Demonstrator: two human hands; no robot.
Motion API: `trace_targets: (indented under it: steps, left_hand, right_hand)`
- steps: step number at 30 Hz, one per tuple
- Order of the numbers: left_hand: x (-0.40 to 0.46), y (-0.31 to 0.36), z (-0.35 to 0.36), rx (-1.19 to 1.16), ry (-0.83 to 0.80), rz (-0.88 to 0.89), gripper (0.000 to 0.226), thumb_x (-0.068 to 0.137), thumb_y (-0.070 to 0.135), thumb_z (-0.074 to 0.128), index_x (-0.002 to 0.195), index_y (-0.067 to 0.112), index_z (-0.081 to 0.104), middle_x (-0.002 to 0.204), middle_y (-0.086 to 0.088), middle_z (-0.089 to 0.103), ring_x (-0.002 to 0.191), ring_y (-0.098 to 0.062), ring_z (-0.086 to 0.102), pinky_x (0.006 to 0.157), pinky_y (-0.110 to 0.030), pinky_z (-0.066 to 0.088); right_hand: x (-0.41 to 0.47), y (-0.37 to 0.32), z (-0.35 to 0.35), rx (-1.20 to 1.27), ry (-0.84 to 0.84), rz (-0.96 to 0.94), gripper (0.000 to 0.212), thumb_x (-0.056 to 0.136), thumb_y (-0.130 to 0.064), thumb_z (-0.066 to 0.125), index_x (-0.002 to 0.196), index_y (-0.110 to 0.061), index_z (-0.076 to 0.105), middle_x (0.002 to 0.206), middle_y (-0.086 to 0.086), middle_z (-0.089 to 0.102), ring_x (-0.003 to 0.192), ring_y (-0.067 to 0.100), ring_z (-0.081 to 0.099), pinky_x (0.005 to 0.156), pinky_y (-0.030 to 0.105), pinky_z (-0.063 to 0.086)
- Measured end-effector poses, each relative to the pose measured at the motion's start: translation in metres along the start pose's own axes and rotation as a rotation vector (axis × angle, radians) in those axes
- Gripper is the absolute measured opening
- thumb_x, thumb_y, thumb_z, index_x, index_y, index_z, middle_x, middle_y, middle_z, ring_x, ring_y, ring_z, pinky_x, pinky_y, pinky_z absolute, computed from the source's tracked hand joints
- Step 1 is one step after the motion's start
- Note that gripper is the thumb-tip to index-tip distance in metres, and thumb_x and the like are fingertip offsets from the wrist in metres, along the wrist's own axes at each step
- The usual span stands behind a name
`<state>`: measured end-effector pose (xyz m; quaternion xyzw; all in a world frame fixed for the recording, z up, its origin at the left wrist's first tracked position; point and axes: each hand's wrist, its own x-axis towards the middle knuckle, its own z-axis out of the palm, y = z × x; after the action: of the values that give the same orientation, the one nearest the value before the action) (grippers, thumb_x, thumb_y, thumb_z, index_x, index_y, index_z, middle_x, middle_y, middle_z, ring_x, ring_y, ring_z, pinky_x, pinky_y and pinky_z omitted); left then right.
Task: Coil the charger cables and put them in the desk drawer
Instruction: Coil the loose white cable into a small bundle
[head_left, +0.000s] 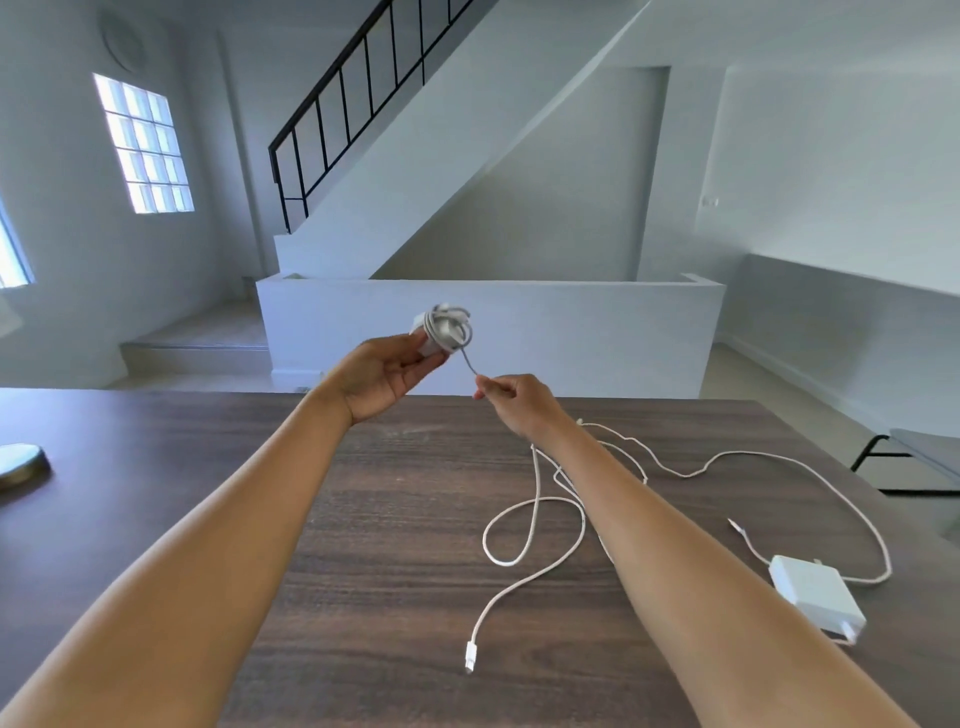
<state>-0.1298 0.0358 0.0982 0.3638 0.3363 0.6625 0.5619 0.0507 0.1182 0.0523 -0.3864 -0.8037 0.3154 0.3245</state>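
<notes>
A pale room with a staircase behind, and in front of us a dark wood desk (395, 519) where the work is going on. We hold the first charger (441, 332) up above the far edge of the desk: our left hand (382, 376) grips the white brick, with its cable already looped round it in several turns. Our right hand (511, 400) pinches the short free tail of that cable, taut between the two hands. By our reckoning this one is nearly wound, with only the tail left to tuck in.

Plenty remains, though! On the desk to the right lies a second charger brick (815, 590), its cable (753, 460) sprawling loose, and another loose white cable (519, 519) curls in open loops, its plug (470, 656) nearest us. Neither is coiled. A round object (21, 462) sits at the left edge. No drawer shows, so nothing is stowed as far as we can tell.
</notes>
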Motion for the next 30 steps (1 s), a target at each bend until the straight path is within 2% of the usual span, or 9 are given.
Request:
trace_targets:
  steps: [5,8,12,15,17,21,24,27,30]
  left_hand:
    - [0.016,0.004,0.016,-0.143,0.181,0.092,0.010,0.092,0.002,0.054,0.095,-0.005,0.061,0.077,-0.014,0.072,0.072,-0.019,0.072,0.070,-0.024,0.060]
    - [0.024,0.008,0.016,-0.125,0.285,0.115,0.009,0.091,0.001,0.058,0.096,-0.005,0.059,0.087,-0.016,0.068,0.075,-0.020,0.070,0.070,-0.025,0.060]
    - [0.032,0.009,0.014,-0.118,0.412,0.132,0.009,0.089,0.001,0.060,0.096,-0.005,0.057,0.094,-0.017,0.063,0.083,-0.022,0.066,0.063,-0.025,0.060]
    - [0.037,0.004,0.015,-0.070,0.468,0.152,0.019,0.088,0.000,0.062,0.104,-0.005,0.055,0.095,-0.017,0.063,0.083,-0.021,0.066,0.064,-0.025,0.060]
    - [0.040,0.002,0.018,-0.041,0.505,0.171,0.019,0.087,0.000,0.062,0.104,-0.004,0.055,0.096,-0.016,0.062,0.082,-0.019,0.066,0.068,-0.025,0.060]
    - [0.044,0.002,0.023,0.061,0.574,0.221,0.010,0.087,0.004,0.064,0.081,0.005,0.056,0.086,-0.007,0.061,0.078,-0.012,0.063,0.086,-0.024,0.053]
    - [0.053,0.002,0.009,0.167,0.637,0.223,0.012,0.084,0.014,0.068,0.082,0.011,0.057,0.082,-0.002,0.061,0.076,-0.011,0.061,0.086,-0.024,0.052]
    - [0.059,-0.002,-0.006,0.376,0.758,0.202,0.042,0.079,0.033,0.066,0.112,0.008,0.055,0.098,-0.002,0.059,0.083,-0.016,0.057,0.079,-0.027,0.048]
    - [0.049,-0.009,-0.005,0.734,0.800,0.242,0.046,0.085,0.032,0.059,0.117,0.002,0.042,0.090,-0.005,0.050,0.083,-0.020,0.048,0.071,-0.032,0.040]
  right_hand:
    - [-0.010,-0.004,0.014,0.090,-0.205,0.106,0.031,0.103,-0.027,0.033,0.098,-0.009,0.058,0.065,0.004,0.060,0.055,0.013,0.061,0.054,0.022,0.050]
    - [-0.014,-0.004,0.013,0.058,-0.237,0.057,0.032,0.103,-0.029,0.034,0.092,-0.008,0.055,0.068,0.007,0.068,0.063,0.015,0.066,0.065,0.026,0.053]
    - [-0.021,0.000,0.004,0.344,-0.150,0.087,0.034,0.102,-0.027,0.040,0.081,-0.004,0.051,0.072,0.024,0.069,0.064,0.028,0.070,0.065,0.034,0.059]
    - [-0.018,0.002,0.003,0.595,0.011,0.247,0.033,0.102,-0.029,0.042,0.079,-0.006,0.049,0.063,0.016,0.063,0.062,0.028,0.068,0.061,0.040,0.061]
    - [-0.017,0.006,0.003,0.570,0.176,0.324,0.035,0.101,-0.032,0.043,0.076,-0.009,0.051,0.060,0.009,0.057,0.061,0.026,0.066,0.067,0.042,0.060]
    - [-0.027,0.017,-0.007,0.273,0.296,0.366,0.040,0.101,-0.034,0.042,0.068,-0.012,0.049,0.059,0.000,0.048,0.054,0.017,0.048,0.046,0.024,0.034]
    - [-0.031,0.019,-0.009,0.192,0.200,0.397,0.029,0.099,-0.035,0.046,0.086,-0.012,0.060,0.059,0.003,0.051,0.047,0.019,0.048,0.040,0.022,0.035]
    - [-0.035,0.018,-0.011,0.168,-0.001,0.443,0.029,0.096,-0.036,0.052,0.102,-0.011,0.065,0.062,0.005,0.046,0.044,0.015,0.038,0.035,0.019,0.028]
    - [-0.045,0.014,-0.023,0.096,-0.191,0.408,0.031,0.096,-0.035,0.054,0.075,-0.012,0.060,0.058,0.001,0.037,0.042,0.011,0.030,0.036,0.018,0.023]
